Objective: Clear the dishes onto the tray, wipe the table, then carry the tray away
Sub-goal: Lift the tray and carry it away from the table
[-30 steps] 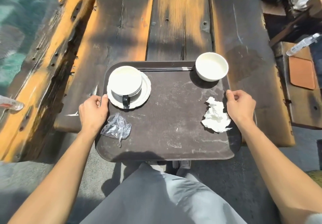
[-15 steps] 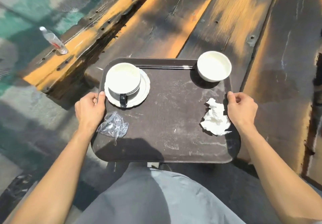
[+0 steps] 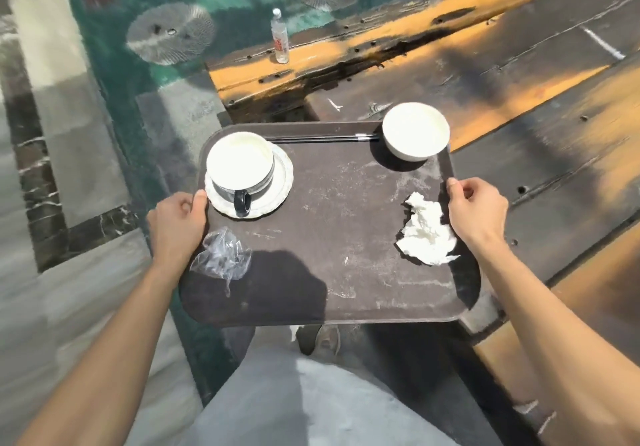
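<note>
A dark brown tray (image 3: pixel 329 237) is held in the air in front of me, off the wooden table (image 3: pixel 519 99). My left hand (image 3: pixel 176 223) grips its left rim and my right hand (image 3: pixel 476 213) grips its right rim. On the tray a dark mug with a white inside (image 3: pixel 240 168) stands on a white saucer (image 3: pixel 280 185) at the far left. A white bowl (image 3: pixel 415 135) sits at the far right corner, with black chopsticks (image 3: pixel 322 139) along the far rim. A crumpled white napkin (image 3: pixel 427 236) lies by my right hand and a clear plastic wrapper (image 3: pixel 223 258) by my left.
The dark and orange plank table runs across the upper right, its corner just beyond the tray. A clear plastic water bottle (image 3: pixel 280 38) stands on the wooden bench behind. Green floor and grey stone paving (image 3: pixel 52 203) lie to the left. My grey trousers and a shoe (image 3: pixel 320 340) show below.
I have turned left with the tray: the table has swung to the right and away, and the green floor, paving and bottle have come further into view. Both hands keep their grip.
</note>
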The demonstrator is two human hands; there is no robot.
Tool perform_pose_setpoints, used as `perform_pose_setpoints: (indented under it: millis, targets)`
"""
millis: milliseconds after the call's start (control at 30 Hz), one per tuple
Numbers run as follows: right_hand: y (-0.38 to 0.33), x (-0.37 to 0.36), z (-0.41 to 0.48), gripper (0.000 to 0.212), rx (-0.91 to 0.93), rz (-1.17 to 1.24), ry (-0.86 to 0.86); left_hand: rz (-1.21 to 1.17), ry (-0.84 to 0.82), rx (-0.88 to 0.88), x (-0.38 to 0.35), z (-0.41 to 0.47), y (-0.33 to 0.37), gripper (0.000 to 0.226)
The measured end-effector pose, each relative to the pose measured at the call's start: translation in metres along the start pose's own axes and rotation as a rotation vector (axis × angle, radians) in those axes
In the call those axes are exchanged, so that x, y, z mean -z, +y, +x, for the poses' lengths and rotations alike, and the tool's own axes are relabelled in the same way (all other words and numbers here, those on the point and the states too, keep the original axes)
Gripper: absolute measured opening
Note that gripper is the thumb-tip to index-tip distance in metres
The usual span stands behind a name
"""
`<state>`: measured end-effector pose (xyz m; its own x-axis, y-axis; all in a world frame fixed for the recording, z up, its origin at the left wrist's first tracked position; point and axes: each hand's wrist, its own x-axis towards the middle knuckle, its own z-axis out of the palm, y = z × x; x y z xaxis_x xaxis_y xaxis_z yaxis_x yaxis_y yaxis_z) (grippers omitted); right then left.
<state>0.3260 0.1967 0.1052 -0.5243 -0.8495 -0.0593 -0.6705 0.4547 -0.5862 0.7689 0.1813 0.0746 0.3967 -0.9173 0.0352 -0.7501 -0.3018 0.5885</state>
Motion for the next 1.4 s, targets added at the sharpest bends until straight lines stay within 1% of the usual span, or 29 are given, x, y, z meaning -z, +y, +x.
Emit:
perform_pose_setpoints:
  millis: [133,333,567,700,767,867,1000,1100,1400]
  targets:
    - [-0.052,-0.033,0.004,0.037,0.122,-0.001,-0.065,0.008,0.097,0.100,0.036,0.007,-0.040,0.047]
    - [-0.139,-0.088,0.013,0.035,0.274,-0.001,-0.148,0.012,0.193,0.212,0.084,0.034,-0.091,0.045]
    - [-0.243,-0.155,0.020,0.036,0.338,0.019,-0.178,-0.006,0.253,0.275,0.133,0.095,-0.145,0.045]
    - [-0.296,-0.188,0.023,0.037,0.354,0.026,-0.190,-0.056,0.252,0.315,0.160,0.140,-0.164,0.036]
    - [-0.322,-0.205,0.025,0.036,0.365,0.026,-0.199,-0.058,0.253,0.319,0.171,0.163,-0.174,0.037]
    - [-0.352,-0.227,0.034,0.033,0.353,0.034,-0.198,-0.048,0.251,0.305,0.181,0.198,-0.188,0.040]
    - [-0.392,-0.254,0.052,0.032,0.356,0.037,-0.204,-0.063,0.252,0.315,0.184,0.245,-0.202,0.033]
    - [-0.420,-0.275,0.073,0.033,0.365,0.024,-0.218,-0.056,0.261,0.323,0.181,0.280,-0.210,0.032]
    - [-0.509,-0.346,0.169,0.038,0.384,0.007,-0.236,-0.049,0.285,0.327,0.162,0.415,-0.206,0.046]
